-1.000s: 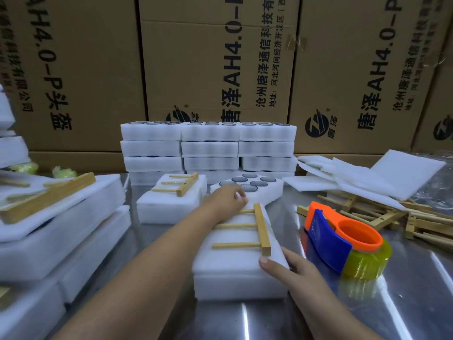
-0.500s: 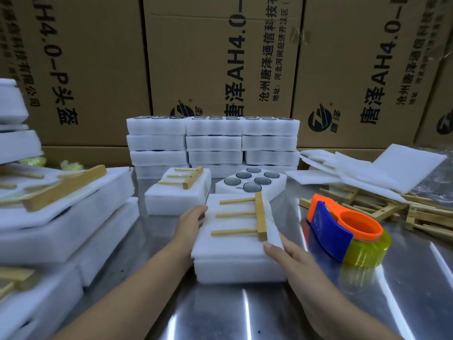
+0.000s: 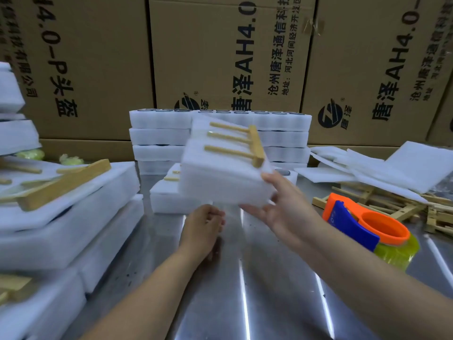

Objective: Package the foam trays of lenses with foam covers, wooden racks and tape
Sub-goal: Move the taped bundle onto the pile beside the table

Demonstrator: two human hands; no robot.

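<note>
Head view.
- Foam tray bundle [image 3: 220,177]: held clear of the table [image 3: 245,278], tilted, with its top face turned partly toward you. Its long axis runs away from you.
- Wooden rack [image 3: 241,143]: lies on the bundle's foam cover. The spine is along the right edge and the three prongs point left.
- Your right hand [image 3: 282,207]: carries the bundle at its near right corner, thumb on top, fingers [image 3: 252,209] spread beneath, pinching the foam between them.
- Your left hand [image 3: 203,224]: low, just under the bundle's near left corner. The fingers are loosely curled and grip nothing that shows. Contact with the foam: cannot tell, edge blurred.
- Tape dispenser [image 3: 362,224]: on the table, to the right of your right wrist.

Judgement: no tape is visible on the bundle, so taping is probably next. The dispenser lies on the right hand's side, but that hand is loaded. The free left hand is directly below the bundle, so it would have to take the weight before the right hand reaches for the tape.
</note>
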